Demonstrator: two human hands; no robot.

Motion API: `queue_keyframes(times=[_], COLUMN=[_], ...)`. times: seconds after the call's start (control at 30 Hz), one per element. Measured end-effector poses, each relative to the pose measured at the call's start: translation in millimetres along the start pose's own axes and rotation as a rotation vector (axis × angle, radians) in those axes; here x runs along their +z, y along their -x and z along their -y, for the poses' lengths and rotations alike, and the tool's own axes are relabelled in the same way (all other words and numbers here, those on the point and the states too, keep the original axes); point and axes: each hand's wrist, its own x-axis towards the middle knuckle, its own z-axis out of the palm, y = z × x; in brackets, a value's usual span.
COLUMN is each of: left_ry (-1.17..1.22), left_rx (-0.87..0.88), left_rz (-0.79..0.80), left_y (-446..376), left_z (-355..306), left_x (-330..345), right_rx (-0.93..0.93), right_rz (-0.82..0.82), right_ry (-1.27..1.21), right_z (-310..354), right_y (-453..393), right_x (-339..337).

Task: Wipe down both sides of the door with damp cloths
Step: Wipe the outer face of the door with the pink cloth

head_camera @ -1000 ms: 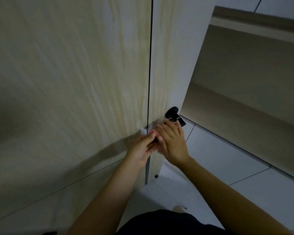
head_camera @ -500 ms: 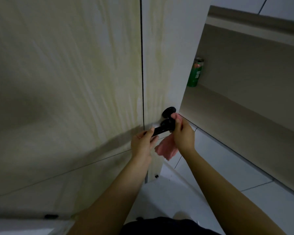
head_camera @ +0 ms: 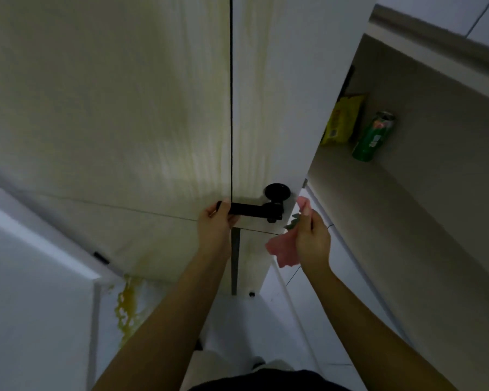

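A pale wood-grain door (head_camera: 268,108) stands ajar, with yellowish streaks running down it. Its black lever handle (head_camera: 254,208) sticks out to the left below a round black rose. My left hand (head_camera: 218,221) grips the free end of the lever. My right hand (head_camera: 312,235) is just right of the door's edge and holds a pink cloth (head_camera: 280,246), which hangs below the palm and pokes out above the fingers. A small greenish scrap shows by the right hand's fingers. The door's other side is hidden.
A wood-grain wall panel (head_camera: 110,108) adjoins the door on the left. A yellow spill (head_camera: 126,309) lies on the floor at its foot. Through the gap, a shelf (head_camera: 407,207) carries a green can (head_camera: 373,136) and a yellow packet (head_camera: 342,119).
My right hand has let go of the handle and moved right, off the door's edge, with the pink cloth. My left hand now grips the lever's end. The view has widened, revealing the shelf items.
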Motion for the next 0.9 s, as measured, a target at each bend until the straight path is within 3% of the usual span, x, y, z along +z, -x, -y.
queue_keyframes(times=[0.47,0.7,0.9], left_ry=[-0.009,0.044,0.070], left_rx=[0.083,0.087,0.169], left_rz=[-0.132,-0.183,-0.274], left_y=[105.8,185.7,278.3], left_z=[1.6,-9.8,2.5], left_x=[-103.9,-174.6,-220.7], right_rx=[-0.357,-0.381,-0.522], right_rz=[0.430,0.528,0.653], right_ry=[-0.279,-0.112,-0.144], right_z=[14.0,-5.8,-8.8], right_y=[152.1,248.8,330.6], right_x=[-43.6,-42.0,-49.7])
